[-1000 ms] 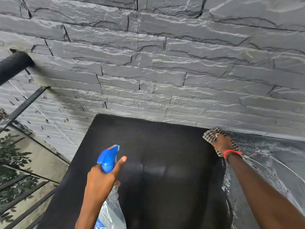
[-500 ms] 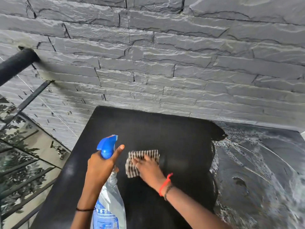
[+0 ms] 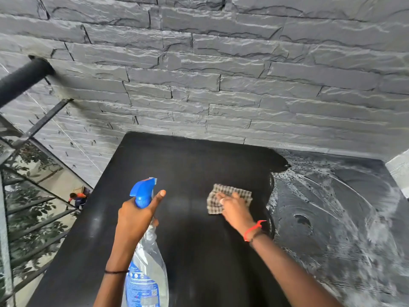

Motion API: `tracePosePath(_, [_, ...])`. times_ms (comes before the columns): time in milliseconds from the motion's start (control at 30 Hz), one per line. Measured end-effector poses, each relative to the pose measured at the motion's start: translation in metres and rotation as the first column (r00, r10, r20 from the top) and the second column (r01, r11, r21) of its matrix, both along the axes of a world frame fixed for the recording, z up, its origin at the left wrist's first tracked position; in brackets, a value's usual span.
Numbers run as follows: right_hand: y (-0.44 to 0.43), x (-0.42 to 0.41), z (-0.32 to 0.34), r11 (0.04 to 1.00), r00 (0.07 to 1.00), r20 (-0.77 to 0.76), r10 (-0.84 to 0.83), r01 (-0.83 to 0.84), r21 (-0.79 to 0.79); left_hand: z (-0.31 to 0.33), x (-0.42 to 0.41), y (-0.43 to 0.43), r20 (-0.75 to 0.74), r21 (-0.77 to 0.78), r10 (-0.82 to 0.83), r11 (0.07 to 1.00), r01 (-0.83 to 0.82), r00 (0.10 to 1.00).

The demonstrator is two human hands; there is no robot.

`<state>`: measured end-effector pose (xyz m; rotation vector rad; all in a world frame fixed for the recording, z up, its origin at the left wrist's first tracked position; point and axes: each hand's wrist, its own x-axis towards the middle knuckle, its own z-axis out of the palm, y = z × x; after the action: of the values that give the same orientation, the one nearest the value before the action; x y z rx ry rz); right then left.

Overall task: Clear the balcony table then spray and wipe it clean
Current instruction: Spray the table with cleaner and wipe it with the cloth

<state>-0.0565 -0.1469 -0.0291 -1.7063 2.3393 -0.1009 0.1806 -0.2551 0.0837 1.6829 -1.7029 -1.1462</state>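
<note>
We note the table [image 3: 188,165] against the wall [image 3: 221,74], left part dark, right part streaked with foam [image 3: 332,207]. Cloth [image 3: 239,192] lies near the middle, just left of the foam; our right hand [image 3: 235,209] presses it, fingers flat. Our left hand [image 3: 135,220] grips the bottle [image 3: 146,273] by the neck, upright over the near left part, forefinger extended. Railing [image 3: 24,76] at far left.

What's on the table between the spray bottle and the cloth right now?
Nothing: in the head view, only bare black tabletop lies between the spray bottle and the checked cloth.
</note>
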Motion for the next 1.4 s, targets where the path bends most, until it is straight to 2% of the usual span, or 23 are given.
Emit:
tracePosePath(100, [0.002,0.062,0.000,0.993,0.992,0.047,0.118,-0.118,0.005,-0.002,0.004,0.014,-0.015,-0.011,0.003,1.000,-0.003,1.000])
tracePosePath(167, [0.031,0.099,-0.002,0.972,0.975,-0.004,0.224,-0.223,-0.074,-0.003,0.008,0.021,-0.026,-0.008,0.002,1.000,-0.003,1.000])
tracePosePath(233, [0.070,0.127,-0.001,0.955,0.956,-0.032,0.291,-0.293,-0.046,-0.004,0.011,0.027,-0.020,-0.002,-0.005,1.000,0.005,1.000])
tracePosePath(367, [0.161,0.135,-0.018,0.963,0.963,0.021,0.269,-0.268,-0.019,-0.004,0.019,0.040,-0.047,0.020,-0.032,0.999,0.033,0.998])
tracePosePath(500, [0.212,0.101,0.006,0.959,0.957,-0.097,0.273,-0.264,0.101,-0.001,0.033,0.053,-0.053,0.024,-0.081,0.996,0.082,0.995])
tracePosePath(567, [0.200,0.080,0.019,0.967,0.973,-0.092,0.212,-0.196,0.160,-0.001,0.040,0.060,-0.043,0.016,-0.087,0.996,0.088,0.995])
tracePosePath(633, [0.179,0.076,0.030,0.988,0.985,-0.127,0.119,-0.105,0.109,-0.002,0.047,0.070,-0.025,0.013,-0.099,0.995,0.100,0.995])
tracePosePath(800, [0.135,0.135,0.014,0.997,0.997,0.026,0.068,-0.069,0.038,-0.004,0.065,0.104,-0.023,0.010,-0.155,0.988,0.155,0.988])
tracePosePath(933, [0.176,0.206,-0.001,0.977,0.980,-0.005,0.200,-0.199,-0.074,-0.004,0.081,0.127,-0.024,-0.006,-0.193,0.981,0.193,0.981])
tracePosePath(1033, [0.233,0.229,-0.008,0.989,0.990,0.023,0.136,-0.137,0.048,-0.005,0.092,0.139,-0.016,0.000,-0.214,0.977,0.214,0.977])
tracePosePath(1133, [0.288,0.214,-0.012,0.993,0.993,-0.050,0.110,-0.108,0.051,-0.004,0.100,0.151,-0.027,-0.019,-0.239,0.971,0.239,0.971])
tracePosePath(1233, [0.310,0.176,0.003,0.999,0.998,-0.047,-0.030,0.032,0.042,-0.003,0.103,0.163,-0.026,-0.037,-0.258,0.966,0.257,0.966])
tracePosePath(1267, [0.310,0.166,0.007,0.995,0.995,-0.022,-0.100,0.101,0.024,-0.002,0.102,0.166,-0.025,-0.039,-0.266,0.963,0.265,0.964])
tracePosePath(1333, [0.301,0.152,0.004,0.994,0.994,-0.055,-0.098,0.100,0.036,-0.002,0.096,0.175,-0.020,-0.030,-0.297,0.954,0.297,0.955])
tracePosePath(1400, [0.273,0.159,0.004,0.993,0.993,-0.017,-0.119,0.119,0.023,-0.005,0.090,0.183,-0.027,-0.003,-0.329,0.944,0.329,0.944])
